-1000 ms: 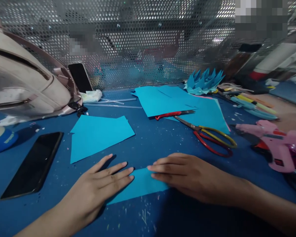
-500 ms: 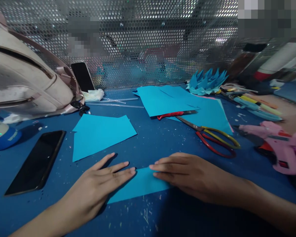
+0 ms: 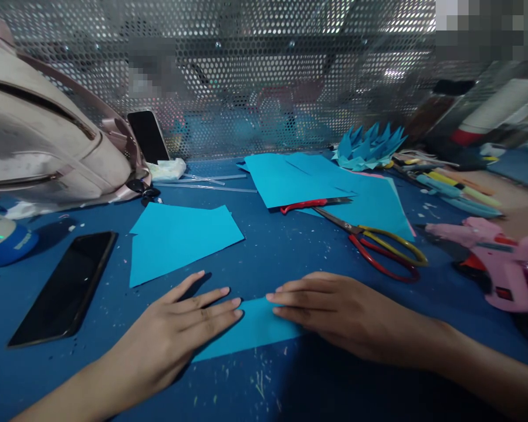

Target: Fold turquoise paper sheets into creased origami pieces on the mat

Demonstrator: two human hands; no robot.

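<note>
A narrow strip of blue paper (image 3: 250,331), which looks folded, lies flat on the table in front of me. My left hand (image 3: 180,322) rests on its left end, palm down, fingers stretched and apart. On the right end lies my right hand (image 3: 334,308), its fingers extended close together, tips on the paper's upper edge. Both hands press from above and neither grips the sheet; they cover its two ends. Beyond my left hand is more blue paper (image 3: 180,243), angular in outline. Scissors (image 3: 369,243) with red and yellow handles lie past my right hand.
Blue sheets (image 3: 299,176) are stacked at the back, over a red-handled tool (image 3: 303,204). A spiky folded-paper piece (image 3: 369,146) sits behind them. A pink glue gun (image 3: 501,258) lies at right. A dark phone (image 3: 66,287), a bottle (image 3: 4,240) and a backpack (image 3: 48,129) are at left.
My left hand's fingertips have shifted very slightly on the blue paper. My right hand stays in place, and the camera view has moved a touch.
</note>
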